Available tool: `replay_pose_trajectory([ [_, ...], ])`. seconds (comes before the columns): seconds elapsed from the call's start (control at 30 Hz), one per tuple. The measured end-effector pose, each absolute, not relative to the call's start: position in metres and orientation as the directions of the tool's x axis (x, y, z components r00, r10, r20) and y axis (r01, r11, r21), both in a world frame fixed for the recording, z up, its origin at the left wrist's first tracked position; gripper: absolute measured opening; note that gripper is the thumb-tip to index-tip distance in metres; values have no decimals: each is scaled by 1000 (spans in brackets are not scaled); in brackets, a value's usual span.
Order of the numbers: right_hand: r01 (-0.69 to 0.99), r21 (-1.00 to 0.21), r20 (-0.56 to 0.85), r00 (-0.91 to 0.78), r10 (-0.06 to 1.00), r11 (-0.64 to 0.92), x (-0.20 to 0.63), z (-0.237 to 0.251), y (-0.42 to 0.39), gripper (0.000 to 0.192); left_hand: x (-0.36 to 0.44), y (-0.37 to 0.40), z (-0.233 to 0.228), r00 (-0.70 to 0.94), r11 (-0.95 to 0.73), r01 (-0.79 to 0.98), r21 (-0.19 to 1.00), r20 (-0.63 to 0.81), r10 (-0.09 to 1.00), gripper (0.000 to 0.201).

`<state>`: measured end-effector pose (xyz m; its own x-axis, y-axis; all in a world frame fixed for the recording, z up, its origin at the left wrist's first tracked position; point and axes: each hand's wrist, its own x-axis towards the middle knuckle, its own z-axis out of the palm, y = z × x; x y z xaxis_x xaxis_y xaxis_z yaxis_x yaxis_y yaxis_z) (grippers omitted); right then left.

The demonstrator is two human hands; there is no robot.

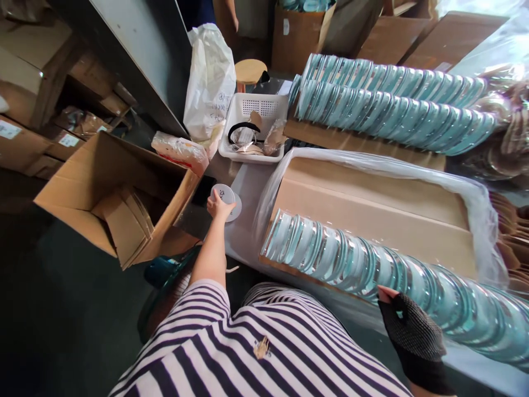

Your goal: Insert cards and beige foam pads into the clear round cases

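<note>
My left hand (218, 207) reaches out over the table edge and grips a small stack of round white discs (226, 197) beside the open cardboard box (103, 165). My right hand (407, 325), in a dark fingerless glove, rests against the near end of a long row of pale blue round pieces in clear wrap (372, 270). That row lies on edge in a plastic-lined cardboard tray (372, 187). Whether the right hand grips anything is hidden by the glove and the row.
Two more rows of blue pieces (392, 105) lie behind on cardboard. A white plastic basket (252, 129) holds scraps and a black band. A white bag (209, 82), a wooden stool (249, 70) and stacked cartons (300, 33) stand at the back.
</note>
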<state>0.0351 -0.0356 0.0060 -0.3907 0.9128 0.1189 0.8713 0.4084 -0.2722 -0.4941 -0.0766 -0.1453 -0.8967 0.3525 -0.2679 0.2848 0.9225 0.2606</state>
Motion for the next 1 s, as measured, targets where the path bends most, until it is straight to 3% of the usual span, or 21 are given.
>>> replay_pose_trajectory([
  [0.1,866,-315,111,-374,921,389,35,4,-36,29,-498,-76,-139,-895,920,196,340,-320,309,118],
  [0.2,847,-347,136,-379,915,402,35,4,-32,31,-498,-73,-123,-875,805,-11,593,-395,279,105],
  [0.27,827,-364,164,-395,904,428,27,10,-26,31,-492,-71,-104,-827,555,-154,817,-414,380,91],
  [0.33,793,-392,172,-435,884,467,6,23,-17,29,-475,-67,-80,-758,235,-273,933,-359,545,81],
  [0.4,718,-443,184,-514,838,538,-32,38,-9,31,-447,-60,-52,-677,-16,-373,928,-260,688,79],
  [0.47,581,-488,244,-626,741,652,-82,53,-4,49,-408,-51,-25,-593,-155,-473,867,-183,784,80],
  [0.53,445,-521,301,-703,645,728,-134,63,-1,69,-364,-43,-3,-514,-198,-554,808,-145,845,77],
  [0.6,347,-564,330,-738,589,749,-175,66,2,72,-325,-40,12,-452,-191,-598,779,-130,882,74],
  [0.77,311,-736,293,-654,697,602,-197,62,11,37,-292,-47,30,-470,-320,-672,667,-50,882,66],
  [0.83,261,-836,268,-573,774,482,-191,59,9,32,-298,-46,33,-464,-294,-705,645,-107,879,64],
  [0.93,145,-938,203,-507,838,314,-182,58,6,42,-303,-42,32,-468,-157,-688,708,-269,842,52],
  [1.0,102,-951,216,-459,862,292,-174,64,4,57,-301,-40,27,-423,-62,-676,735,-317,849,42],
])
